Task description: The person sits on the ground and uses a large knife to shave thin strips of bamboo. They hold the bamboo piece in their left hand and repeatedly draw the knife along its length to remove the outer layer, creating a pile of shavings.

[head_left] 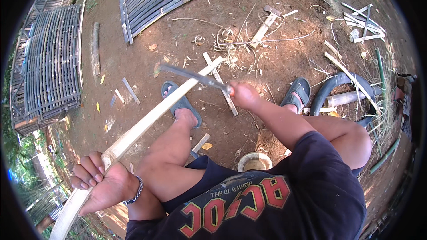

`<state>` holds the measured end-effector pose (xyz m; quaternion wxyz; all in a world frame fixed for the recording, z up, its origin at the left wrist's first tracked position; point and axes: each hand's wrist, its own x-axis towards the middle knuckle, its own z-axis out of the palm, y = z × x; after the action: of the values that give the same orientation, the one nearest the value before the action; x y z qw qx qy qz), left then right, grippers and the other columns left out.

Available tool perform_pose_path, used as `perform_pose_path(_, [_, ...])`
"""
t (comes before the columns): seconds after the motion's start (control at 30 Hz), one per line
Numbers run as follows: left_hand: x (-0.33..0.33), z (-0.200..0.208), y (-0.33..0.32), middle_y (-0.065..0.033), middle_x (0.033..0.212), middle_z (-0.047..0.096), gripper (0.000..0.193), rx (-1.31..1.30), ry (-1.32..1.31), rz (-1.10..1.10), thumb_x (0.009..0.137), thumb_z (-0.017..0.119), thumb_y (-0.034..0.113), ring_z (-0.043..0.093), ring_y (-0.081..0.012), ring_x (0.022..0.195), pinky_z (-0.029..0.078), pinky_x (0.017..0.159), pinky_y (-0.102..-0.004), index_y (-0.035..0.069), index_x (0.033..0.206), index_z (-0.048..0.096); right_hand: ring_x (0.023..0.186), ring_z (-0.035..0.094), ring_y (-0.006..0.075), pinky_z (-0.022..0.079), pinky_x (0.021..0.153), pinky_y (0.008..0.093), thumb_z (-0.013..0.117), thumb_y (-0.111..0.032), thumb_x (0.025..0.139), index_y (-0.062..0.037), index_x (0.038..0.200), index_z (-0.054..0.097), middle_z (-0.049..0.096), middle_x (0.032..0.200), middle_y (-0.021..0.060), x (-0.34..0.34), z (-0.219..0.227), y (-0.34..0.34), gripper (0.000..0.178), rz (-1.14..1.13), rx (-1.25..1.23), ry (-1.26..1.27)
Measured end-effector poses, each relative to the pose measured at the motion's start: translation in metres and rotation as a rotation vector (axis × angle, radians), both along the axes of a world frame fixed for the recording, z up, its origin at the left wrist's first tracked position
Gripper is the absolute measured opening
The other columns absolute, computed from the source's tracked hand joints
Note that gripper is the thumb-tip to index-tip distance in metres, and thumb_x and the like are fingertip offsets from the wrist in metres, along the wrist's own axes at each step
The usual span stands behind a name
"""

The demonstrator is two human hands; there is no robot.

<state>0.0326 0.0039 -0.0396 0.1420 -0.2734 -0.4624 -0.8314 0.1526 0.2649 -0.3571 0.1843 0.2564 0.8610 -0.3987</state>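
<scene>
A long, pale split bamboo strip (147, 124) runs slantwise from the lower left up to the middle of the head view. My left hand (104, 182) is wrapped round its lower part, by a node. In my right hand (244, 95) is a long knife (191, 74), its orange-red handle end showing in the fist. The grey blade points left and lies across the strip near its far end; whether it cuts into the wood cannot be made out. Beneath the strip's far end, another pale bamboo slat (220, 84) lies on the ground.
Curled shavings (240, 58) and a hatchet (267, 24) lie ahead. Slatted bamboo panels (155, 0) stand at the back and left. At right are a black rubber tube (329, 90) and a pile of slats (367, 22). A round pale container (255, 156) sits between my legs.
</scene>
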Motion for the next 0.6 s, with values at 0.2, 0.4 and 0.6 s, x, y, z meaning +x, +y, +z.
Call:
perform_pose_path(0.2, [-0.003, -0.002, -0.006, 0.0026, 0.060, 0.031, 0.067, -0.030, -0.006, -0.035, 0.085, 0.041, 0.079, 0.029, -0.0091, 0.051, 0.024, 0.050, -0.0251, 0.014, 0.069, 0.038, 0.106, 0.064, 0.0333, 0.051, 0.092, 0.0446, 0.060, -0.019, 0.088, -0.0106, 0.123, 0.054, 0.066, 0.115, 0.0172, -0.002, 0.004, 0.025, 0.037, 0.021, 0.048, -0.220])
perform_pose_path(0.4, [-0.008, 0.002, 0.002, 0.0024, 0.060, 0.030, 0.065, -0.005, -0.022, -0.065, 0.087, 0.041, 0.077, 0.029, -0.0093, 0.051, 0.024, 0.050, -0.0254, 0.014, 0.069, 0.038, 0.101, 0.065, 0.0373, 0.051, 0.089, 0.0466, 0.063, -0.020, 0.084, -0.0103, 0.119, 0.056, 0.068, 0.105, 0.0201, 0.013, -0.037, 0.033, 0.038, -0.068, 0.045, -0.104])
perform_pose_path(0.6, [-0.003, 0.001, -0.005, 0.0023, 0.060, 0.030, 0.066, -0.043, -0.026, -0.011, 0.087, 0.039, 0.077, 0.029, -0.0094, 0.051, 0.024, 0.050, -0.0251, 0.014, 0.069, 0.038, 0.109, 0.064, 0.0333, 0.050, 0.093, 0.0437, 0.061, -0.021, 0.087, -0.0127, 0.123, 0.056, 0.066, 0.115, 0.0180, 0.007, 0.004, 0.021, 0.038, 0.072, 0.065, -0.110])
